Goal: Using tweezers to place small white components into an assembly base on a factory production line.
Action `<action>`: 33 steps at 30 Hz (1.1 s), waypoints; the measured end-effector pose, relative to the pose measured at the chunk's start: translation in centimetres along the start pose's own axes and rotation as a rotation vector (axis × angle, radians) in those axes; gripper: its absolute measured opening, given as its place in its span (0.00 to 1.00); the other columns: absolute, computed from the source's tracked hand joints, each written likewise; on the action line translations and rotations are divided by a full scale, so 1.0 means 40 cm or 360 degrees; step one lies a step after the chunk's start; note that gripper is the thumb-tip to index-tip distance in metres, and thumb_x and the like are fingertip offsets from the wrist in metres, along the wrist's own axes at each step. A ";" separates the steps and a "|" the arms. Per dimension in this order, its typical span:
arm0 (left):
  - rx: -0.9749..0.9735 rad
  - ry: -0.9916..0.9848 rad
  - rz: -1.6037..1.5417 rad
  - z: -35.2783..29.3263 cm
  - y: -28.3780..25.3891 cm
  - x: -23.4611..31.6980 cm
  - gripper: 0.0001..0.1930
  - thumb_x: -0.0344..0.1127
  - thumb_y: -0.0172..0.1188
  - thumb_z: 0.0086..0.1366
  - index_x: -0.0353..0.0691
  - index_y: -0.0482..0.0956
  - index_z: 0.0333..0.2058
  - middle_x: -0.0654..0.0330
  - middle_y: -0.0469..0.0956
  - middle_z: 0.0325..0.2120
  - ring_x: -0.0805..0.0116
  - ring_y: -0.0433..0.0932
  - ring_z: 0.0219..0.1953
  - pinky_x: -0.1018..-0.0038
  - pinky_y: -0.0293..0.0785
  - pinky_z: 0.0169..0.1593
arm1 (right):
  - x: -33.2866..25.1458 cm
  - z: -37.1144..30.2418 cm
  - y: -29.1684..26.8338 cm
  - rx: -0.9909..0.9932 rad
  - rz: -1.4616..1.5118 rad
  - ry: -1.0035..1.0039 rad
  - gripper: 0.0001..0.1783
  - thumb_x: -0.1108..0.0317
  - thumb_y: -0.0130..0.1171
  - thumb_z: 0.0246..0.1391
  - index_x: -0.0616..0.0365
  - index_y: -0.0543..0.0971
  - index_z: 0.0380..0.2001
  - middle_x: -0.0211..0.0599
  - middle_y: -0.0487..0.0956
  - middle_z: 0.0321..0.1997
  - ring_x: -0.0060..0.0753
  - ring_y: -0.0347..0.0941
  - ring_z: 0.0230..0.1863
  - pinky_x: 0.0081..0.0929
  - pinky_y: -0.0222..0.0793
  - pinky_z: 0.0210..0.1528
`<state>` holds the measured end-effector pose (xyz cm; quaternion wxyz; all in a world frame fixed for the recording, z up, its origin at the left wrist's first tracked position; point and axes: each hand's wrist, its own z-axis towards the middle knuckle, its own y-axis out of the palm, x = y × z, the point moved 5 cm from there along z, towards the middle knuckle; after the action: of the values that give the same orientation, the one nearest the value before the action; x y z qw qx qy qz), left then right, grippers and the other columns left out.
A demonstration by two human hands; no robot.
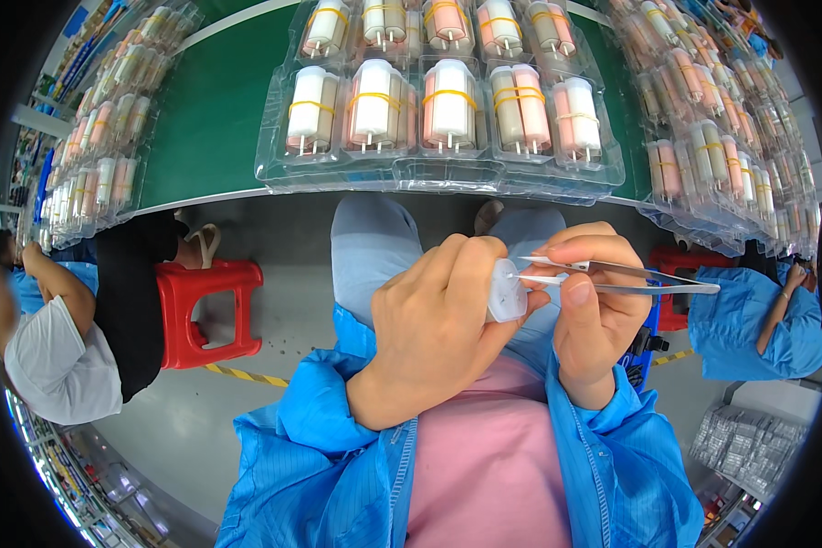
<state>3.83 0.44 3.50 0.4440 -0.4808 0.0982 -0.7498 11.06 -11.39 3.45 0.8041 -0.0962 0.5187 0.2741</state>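
Over my lap, my left hand (438, 306) is wrapped round a small white plastic part (506, 290) whose flat end faces right. The rest of that part is hidden by my fingers. Between the thumb and fingers of my right hand (597, 310) is a pair of metal tweezers (644, 280), lying almost level with the bent end to the right. The tips point left. One tip reaches the flat end of the white part; the other stands a little apart from it.
Ahead, a clear plastic tray (438, 173) of rubber-banded white, pink and grey cylinders overhangs the green table (210, 119). More filled trays are stacked left and right. A red stool (212, 310) and a seated person (64, 338) are at left; another person in blue (735, 320) sits at right.
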 end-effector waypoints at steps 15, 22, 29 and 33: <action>-0.0420 -0.0620 -0.1143 -0.015 0.022 -0.021 0.18 0.30 0.72 0.50 0.36 0.74 0.38 0.63 0.78 0.29 0.80 0.74 0.31 0.82 0.69 0.33 | 0.000 -0.004 -0.001 0.0007 0.0073 -0.0052 0.12 0.72 0.57 0.54 0.70 0.75 0.39 0.48 0.74 0.39 0.31 0.73 0.37 0.24 0.73 0.39; -0.0537 -0.0766 -0.1532 -0.018 0.028 -0.025 0.18 0.33 0.70 0.53 0.36 0.72 0.38 0.59 0.79 0.34 0.77 0.76 0.38 0.78 0.71 0.41 | 0.001 -0.012 -0.006 0.0052 0.0090 -0.0016 0.12 0.72 0.57 0.54 0.70 0.74 0.39 0.50 0.74 0.39 0.32 0.72 0.38 0.25 0.73 0.40; -0.0582 -0.0876 -0.1821 -0.030 0.039 -0.031 0.17 0.33 0.70 0.54 0.37 0.72 0.38 0.62 0.77 0.35 0.79 0.73 0.39 0.80 0.69 0.42 | -0.002 -0.012 -0.007 0.0038 0.0063 -0.0026 0.12 0.71 0.58 0.54 0.69 0.74 0.39 0.50 0.75 0.38 0.32 0.71 0.38 0.25 0.71 0.40; -0.0573 -0.0862 -0.1856 -0.029 0.039 -0.031 0.17 0.34 0.70 0.54 0.37 0.72 0.38 0.63 0.77 0.34 0.80 0.72 0.38 0.80 0.68 0.41 | -0.003 -0.013 -0.006 0.0042 0.0054 -0.0022 0.12 0.70 0.58 0.54 0.69 0.75 0.39 0.49 0.75 0.38 0.32 0.71 0.38 0.25 0.71 0.40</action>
<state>3.97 0.13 1.23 -0.1123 -0.6930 -0.1691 -0.6917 10.76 -11.85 3.28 0.8040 -0.0750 0.5184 0.2815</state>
